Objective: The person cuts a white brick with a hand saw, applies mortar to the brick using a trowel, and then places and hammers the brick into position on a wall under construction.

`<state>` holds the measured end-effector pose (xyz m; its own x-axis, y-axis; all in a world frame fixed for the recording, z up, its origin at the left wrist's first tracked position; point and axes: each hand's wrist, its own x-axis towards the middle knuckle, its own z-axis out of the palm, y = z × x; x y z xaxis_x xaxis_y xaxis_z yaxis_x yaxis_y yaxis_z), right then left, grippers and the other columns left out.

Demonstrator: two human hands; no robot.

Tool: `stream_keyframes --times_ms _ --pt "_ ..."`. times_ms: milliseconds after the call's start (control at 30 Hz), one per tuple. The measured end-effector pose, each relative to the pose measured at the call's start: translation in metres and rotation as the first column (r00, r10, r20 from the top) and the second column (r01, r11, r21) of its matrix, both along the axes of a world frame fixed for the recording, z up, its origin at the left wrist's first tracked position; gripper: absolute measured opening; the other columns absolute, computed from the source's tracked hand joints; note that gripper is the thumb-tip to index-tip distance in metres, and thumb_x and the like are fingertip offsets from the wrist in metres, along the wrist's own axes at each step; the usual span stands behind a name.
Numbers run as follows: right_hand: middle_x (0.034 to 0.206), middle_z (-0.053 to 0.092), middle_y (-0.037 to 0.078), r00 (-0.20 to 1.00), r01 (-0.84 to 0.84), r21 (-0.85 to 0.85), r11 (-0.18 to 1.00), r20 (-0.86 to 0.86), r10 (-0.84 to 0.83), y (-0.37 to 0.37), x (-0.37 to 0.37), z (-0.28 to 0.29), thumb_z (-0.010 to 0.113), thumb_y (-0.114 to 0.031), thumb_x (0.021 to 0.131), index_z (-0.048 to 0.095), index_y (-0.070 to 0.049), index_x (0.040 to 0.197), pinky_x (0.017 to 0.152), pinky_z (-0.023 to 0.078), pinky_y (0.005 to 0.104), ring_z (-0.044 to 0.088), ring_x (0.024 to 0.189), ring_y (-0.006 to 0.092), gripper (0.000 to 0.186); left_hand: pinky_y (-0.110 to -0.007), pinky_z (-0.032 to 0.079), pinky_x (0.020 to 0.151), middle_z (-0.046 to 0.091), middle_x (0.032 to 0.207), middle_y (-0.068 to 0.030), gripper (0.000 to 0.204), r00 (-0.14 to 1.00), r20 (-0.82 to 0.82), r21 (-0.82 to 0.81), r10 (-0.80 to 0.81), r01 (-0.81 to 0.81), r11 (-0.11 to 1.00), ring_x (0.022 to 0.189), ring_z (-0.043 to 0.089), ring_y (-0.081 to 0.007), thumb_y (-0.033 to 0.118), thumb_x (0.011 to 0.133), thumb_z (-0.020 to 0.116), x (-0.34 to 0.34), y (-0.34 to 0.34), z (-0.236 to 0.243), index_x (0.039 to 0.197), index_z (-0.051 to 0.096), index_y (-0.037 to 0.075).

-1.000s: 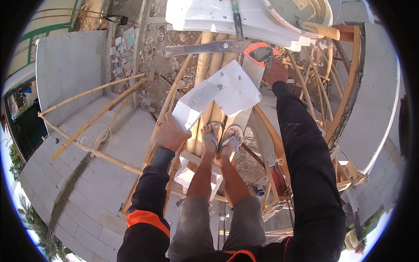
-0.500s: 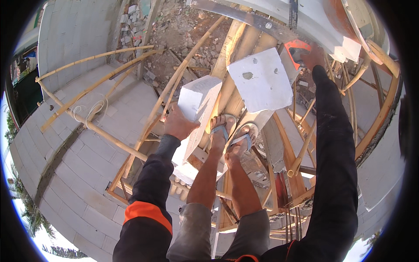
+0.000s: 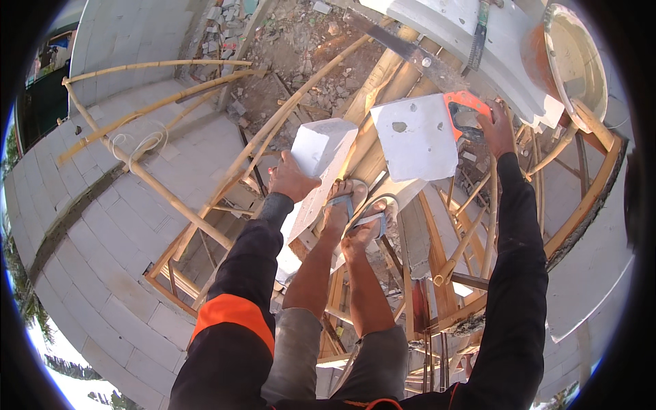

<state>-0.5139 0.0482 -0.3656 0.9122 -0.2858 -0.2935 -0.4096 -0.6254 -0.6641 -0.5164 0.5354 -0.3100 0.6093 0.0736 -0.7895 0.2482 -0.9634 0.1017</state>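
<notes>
My left hand (image 3: 294,179) grips a long white block (image 3: 316,154), tilted beside my sandalled feet (image 3: 345,205). A squarer white block (image 3: 413,137) with small pits lies to its right on the bamboo poles (image 3: 369,96). My right hand (image 3: 497,130) is closed round the orange-and-black handle (image 3: 463,102) of a hand saw, just right of that block; the steel blade (image 3: 410,51) reaches up and left over the bamboo.
A bucket (image 3: 592,75) of grey material and a green-handled tool (image 3: 477,44) sit on a pale ledge (image 3: 519,65) at upper right. Bamboo rails (image 3: 137,147) with looped cord, block walls (image 3: 102,273), rubble (image 3: 307,61) and timber framing (image 3: 581,205) surround the walkway, with drops between poles.
The view has swung. The long block in my left hand has parted from the square block and tilted, leaving a gap. The saw now slants, its handle down beside the square block.
</notes>
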Motion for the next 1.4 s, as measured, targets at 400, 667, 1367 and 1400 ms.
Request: stream_keyframes --times_ms 400,667,1367,1400 --pt "0.081 0.063 0.021 0.973 -0.055 0.123 0.991 -0.216 0.081 0.134 -0.073 0.149 0.064 -0.023 0.086 0.06 0.0 0.11 0.068 0.049 0.0422 0.063 0.075 0.0375 0.033 -0.045 0.039 0.101 0.057 0.121 -0.0259 0.093 0.99 0.11 -0.053 0.088 -0.082 0.995 0.118 0.055 -0.0391 0.047 0.063 0.079 0.001 0.034 -0.028 0.128 0.034 -0.001" --pt "0.077 0.063 0.016 0.971 -0.24 0.097 0.966 0.032 0.238 0.215 -0.077 0.205 0.067 -0.019 0.082 0.06 -0.001 0.117 0.069 0.048 0.042 0.062 0.07 0.0343 0.04 -0.045 0.044 0.099 0.053 0.128 -0.0262 0.095 0.996 0.005 -0.065 0.088 -0.087 0.994 0.117 0.055 -0.0397 0.049 0.062 0.081 0.014 0.05 -0.032 0.128 0.035 -0.003" --pt "0.085 0.067 0.018 0.847 -0.515 -0.039 0.856 -0.173 0.502 0.198 -0.061 0.149 0.063 -0.022 0.088 0.059 -0.002 0.116 0.064 0.05 0.0407 0.064 0.072 0.0364 0.034 -0.047 0.038 0.103 0.062 0.118 -0.0265 0.095 0.992 0.08 -0.163 0.094 -0.08 0.983 0.113 0.06 -0.0385 0.051 0.06 0.082 0.021 0.065 -0.046 0.127 0.037 0.0" --pt "0.085 0.067 0.018 0.849 -0.512 -0.031 0.858 -0.169 0.501 0.203 -0.057 0.152 0.063 -0.022 0.088 0.059 -0.002 0.116 0.064 0.05 0.0407 0.064 0.072 0.0364 0.034 -0.047 0.038 0.103 0.062 0.118 -0.0265 0.095 0.993 0.081 -0.154 0.09 -0.077 0.985 0.113 0.06 -0.0385 0.051 0.06 0.082 0.023 0.068 -0.046 0.127 0.037 0.0"
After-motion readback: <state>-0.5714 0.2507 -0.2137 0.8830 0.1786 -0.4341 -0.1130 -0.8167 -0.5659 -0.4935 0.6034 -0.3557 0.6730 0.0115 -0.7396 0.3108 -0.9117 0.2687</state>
